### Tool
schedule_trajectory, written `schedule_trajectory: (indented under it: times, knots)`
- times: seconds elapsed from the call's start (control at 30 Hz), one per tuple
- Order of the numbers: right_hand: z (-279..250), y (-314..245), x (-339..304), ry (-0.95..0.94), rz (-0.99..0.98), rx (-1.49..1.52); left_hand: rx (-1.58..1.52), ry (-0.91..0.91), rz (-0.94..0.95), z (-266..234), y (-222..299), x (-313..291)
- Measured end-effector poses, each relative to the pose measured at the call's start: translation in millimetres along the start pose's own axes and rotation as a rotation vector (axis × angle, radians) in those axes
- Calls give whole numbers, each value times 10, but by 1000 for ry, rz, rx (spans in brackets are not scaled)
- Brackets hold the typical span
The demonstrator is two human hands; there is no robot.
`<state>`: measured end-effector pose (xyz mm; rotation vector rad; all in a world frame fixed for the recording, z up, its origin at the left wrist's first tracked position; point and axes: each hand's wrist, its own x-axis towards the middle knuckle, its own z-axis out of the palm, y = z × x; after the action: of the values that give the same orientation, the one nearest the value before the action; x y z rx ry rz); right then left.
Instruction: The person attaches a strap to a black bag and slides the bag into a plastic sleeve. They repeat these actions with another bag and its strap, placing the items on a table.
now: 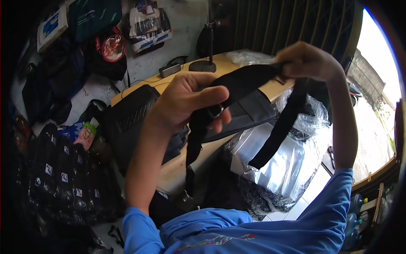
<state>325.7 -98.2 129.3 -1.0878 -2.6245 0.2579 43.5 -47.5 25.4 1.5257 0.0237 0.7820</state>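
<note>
A black shoulder strap (247,82) is stretched between my two hands above the table. My left hand (192,95) is closed on its left part, the thumb lying along the webbing beside a small shiny buckle (215,111). From there one end of the strap hangs down, with a metal clip (187,196) at its tip. My right hand (308,61), higher and slightly blurred, grips the strap's other part. A wide loose end (281,131) drops below it and carries a thin metal piece. Behind the strap, black bags (137,108) lie on the table.
The wooden table (226,57) holds a lamp stand (203,65), a dark box (170,70) and clear plastic. A plastic-wrapped bundle (275,165) stands to the right of the table. Wrapped black goods (63,173) are piled at the left, and bags (46,89) hang on the wall.
</note>
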Motion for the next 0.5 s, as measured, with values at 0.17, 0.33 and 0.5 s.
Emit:
schedule_trajectory:
  times: [0.17, 0.33, 0.5]
  knots:
    - [724, -67, 61, -239, -140, 349, 56, 79, -164, 118, 373, -297]
    - [1489, -581, 361, 182, -79, 962, 466, 147, -146, 279, 468, -306]
    - [1520, -567, 537, 281, 39, 997, 507, 165, -27, 146, 538, -463]
